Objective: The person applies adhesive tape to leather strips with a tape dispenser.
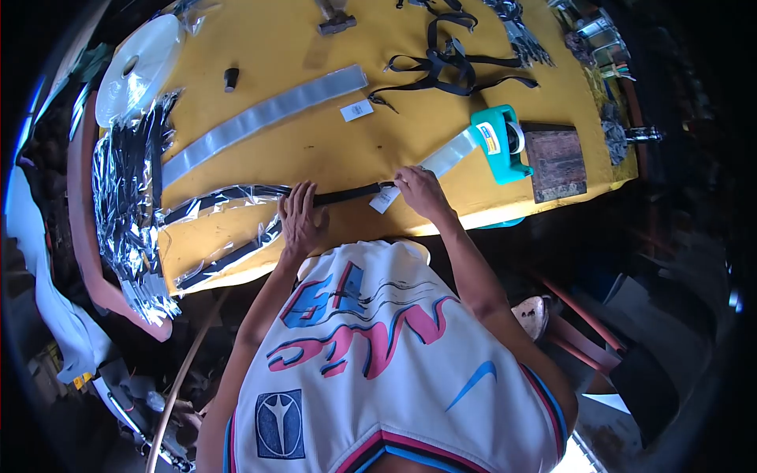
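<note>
A black strap (347, 194) runs along the near side of the yellow tabletop, its left part inside a clear plastic sleeve (236, 191). My left hand (302, 221) rests on the strap at the sleeve's end, fingers stretched out flat. At the strap's right end, my right hand (422, 193) is closed, with fingertips pinched on it. A white tag (383, 200) hangs just beside those fingertips. Behind my right hand, a clear strip (449, 154) extends to a teal tape dispenser (498, 154). Another sleeved black strap (229, 262) lies nearer the table's front edge.
At the left edge is a pile of plastic-wrapped black straps (126, 205), below a large clear roll (143, 63). A long clear strip (268, 112), white label (356, 110), tangled black straps (453, 69), hammer (337, 24) and wooden block (556, 162) lie on the table.
</note>
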### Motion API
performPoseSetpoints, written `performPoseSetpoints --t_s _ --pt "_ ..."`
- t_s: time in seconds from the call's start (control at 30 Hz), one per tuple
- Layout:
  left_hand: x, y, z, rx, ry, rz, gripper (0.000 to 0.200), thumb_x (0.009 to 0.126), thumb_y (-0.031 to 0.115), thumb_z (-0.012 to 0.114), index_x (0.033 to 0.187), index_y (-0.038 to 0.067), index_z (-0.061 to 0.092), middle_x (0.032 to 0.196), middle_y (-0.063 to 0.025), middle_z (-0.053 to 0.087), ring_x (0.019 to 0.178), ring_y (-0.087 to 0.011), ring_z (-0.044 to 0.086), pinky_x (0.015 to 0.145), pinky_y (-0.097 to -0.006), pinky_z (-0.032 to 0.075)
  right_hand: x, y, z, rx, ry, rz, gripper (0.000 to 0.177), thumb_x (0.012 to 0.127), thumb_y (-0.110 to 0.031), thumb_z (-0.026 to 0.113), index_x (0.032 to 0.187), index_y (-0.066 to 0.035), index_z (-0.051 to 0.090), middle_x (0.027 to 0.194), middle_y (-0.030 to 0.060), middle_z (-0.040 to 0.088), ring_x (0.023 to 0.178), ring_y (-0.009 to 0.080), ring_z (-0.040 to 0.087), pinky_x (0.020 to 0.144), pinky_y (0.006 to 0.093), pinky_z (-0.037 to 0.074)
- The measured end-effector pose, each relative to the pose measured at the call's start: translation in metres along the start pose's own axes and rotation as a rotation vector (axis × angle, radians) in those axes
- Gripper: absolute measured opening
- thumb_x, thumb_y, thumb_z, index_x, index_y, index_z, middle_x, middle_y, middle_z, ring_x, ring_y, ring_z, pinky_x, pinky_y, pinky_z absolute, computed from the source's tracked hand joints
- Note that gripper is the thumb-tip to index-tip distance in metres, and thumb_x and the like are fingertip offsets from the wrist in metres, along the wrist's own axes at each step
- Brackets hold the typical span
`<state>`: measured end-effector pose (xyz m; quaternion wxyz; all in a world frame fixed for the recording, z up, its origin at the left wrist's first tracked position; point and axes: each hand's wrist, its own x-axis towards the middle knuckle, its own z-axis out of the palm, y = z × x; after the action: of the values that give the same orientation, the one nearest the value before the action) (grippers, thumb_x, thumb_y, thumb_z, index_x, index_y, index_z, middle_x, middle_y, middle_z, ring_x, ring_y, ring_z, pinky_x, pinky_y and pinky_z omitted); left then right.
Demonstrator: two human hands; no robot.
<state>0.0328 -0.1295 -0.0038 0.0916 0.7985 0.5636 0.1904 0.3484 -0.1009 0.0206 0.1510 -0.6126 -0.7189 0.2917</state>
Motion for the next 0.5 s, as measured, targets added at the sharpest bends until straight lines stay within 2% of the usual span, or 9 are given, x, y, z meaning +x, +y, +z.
performPoseSetpoints --t_s 0.13,0.23,0.3,0.33,0.37,0.4,0.43,0.47,0.5 --pt "0.004 0.03 0.0 -0.052 0.007 -0.033 0.069 0.083 0.025 0.073 0.144 0.009 0.047 0.143 -0.0142 0.051 0.135 -0.0326 0.046 0.113 -0.0502 0.03 0.003 0.012 0.003 0.154 0.037 0.025 0.015 0.096 -0.016 0.062 0.098 -0.001 0.062 0.1 0.0152 0.065 0.093 0.035 0.065 0.086 0.0453 0.051" --pt "0.019 0.052 0.012 -0.249 -0.078 0.069 0.067 0.081 0.024 0.076 0.141 0.008 0.049 0.135 -0.0143 0.055 0.125 -0.0345 0.052 0.105 -0.0485 0.038 0.002 0.016 0.003 0.276 0.004 -0.005 0.012 0.096 -0.015 0.06 0.099 -0.003 0.062 0.101 0.016 0.064 0.099 0.0356 0.062 0.089 0.047 0.049" --pt "0.037 0.072 0.015 -0.259 -0.11 0.081 0.068 0.08 0.026 0.077 0.14 0.008 0.05 0.135 -0.0144 0.055 0.125 -0.0344 0.052 0.105 -0.0479 0.038 -0.002 0.007 0.003 0.228 0.149 -0.172 0.011 0.095 -0.011 0.061 0.103 -0.003 0.061 0.106 0.0169 0.062 0.104 0.0368 0.061 0.092 0.0464 0.049" --pt "0.046 0.079 0.018 -0.276 -0.138 0.096 0.069 0.079 0.028 0.079 0.139 0.008 0.051 0.135 -0.0145 0.055 0.125 -0.0343 0.052 0.105 -0.0474 0.039 -0.003 0.003 0.002 0.233 0.148 -0.177 0.011 0.095 -0.011 0.061 0.103 -0.003 0.061 0.106 0.0169 0.062 0.104 0.0368 0.061 0.092 0.0464 0.049" --pt "0.053 0.087 0.021 -0.274 -0.131 0.081 0.066 0.079 0.029 0.08 0.136 0.008 0.054 0.128 -0.0147 0.061 0.121 -0.0324 0.056 0.105 -0.0456 0.038 -0.005 -0.002 0.0 0.288 0.187 -0.205 0.013 0.095 -0.01 0.062 0.105 -0.003 0.06 0.109 0.0172 0.06 0.106 0.0373 0.059 0.093 0.0459 0.049" --pt "0.059 0.085 0.025 -0.269 -0.131 0.079 0.066 0.079 0.029 0.08 0.136 0.008 0.054 0.128 -0.0147 0.061 0.121 -0.0324 0.056 0.105 -0.0456 0.038 -0.007 -0.005 0.0 0.344 0.226 -0.233 0.015 0.095 -0.009 0.062 0.108 -0.004 0.058 0.112 0.0176 0.058 0.108 0.0378 0.058 0.094 0.0454 0.049" --pt "0.066 0.082 0.031 -0.306 -0.241 0.085 0.06 0.082 0.027 0.078 0.134 0.007 0.056 0.122 -0.0154 0.063 0.118 -0.0321 0.058 0.104 -0.0446 0.041 -0.009 -0.001 0.006 0.332 0.269 -0.258 0.022 0.098 -0.012 0.061 0.118 -0.004 0.056 0.122 0.0184 0.056 0.114 0.0376 0.058 0.096 0.0436 0.049" --pt "0.072 0.08 0.036 -0.342 -0.35 0.091 0.055 0.084 0.025 0.077 0.132 0.005 0.057 0.117 -0.0161 0.066 0.115 -0.0319 0.061 0.102 -0.0436 0.043 -0.009 0.003 0.013 0.334 0.271 -0.264 0.022 0.098 -0.012 0.061 0.118 -0.004 0.056 0.122 0.0184 0.056 0.114 0.0376 0.058 0.096 0.0436 0.049" --pt "0.073 0.078 0.04 -0.336 -0.349 0.09 0.055 0.084 0.025 0.077 0.132 0.005 0.057 0.117 -0.0161 0.066 0.115 -0.0319 0.061 0.102 -0.0436 0.043 -0.01 0.001 0.018 0.495 0.249 -0.159 0.027 0.1 -0.015 0.06 0.124 -0.004 0.054 0.126 0.0186 0.055 0.118 0.0366 0.057 0.096 0.0435 0.05"
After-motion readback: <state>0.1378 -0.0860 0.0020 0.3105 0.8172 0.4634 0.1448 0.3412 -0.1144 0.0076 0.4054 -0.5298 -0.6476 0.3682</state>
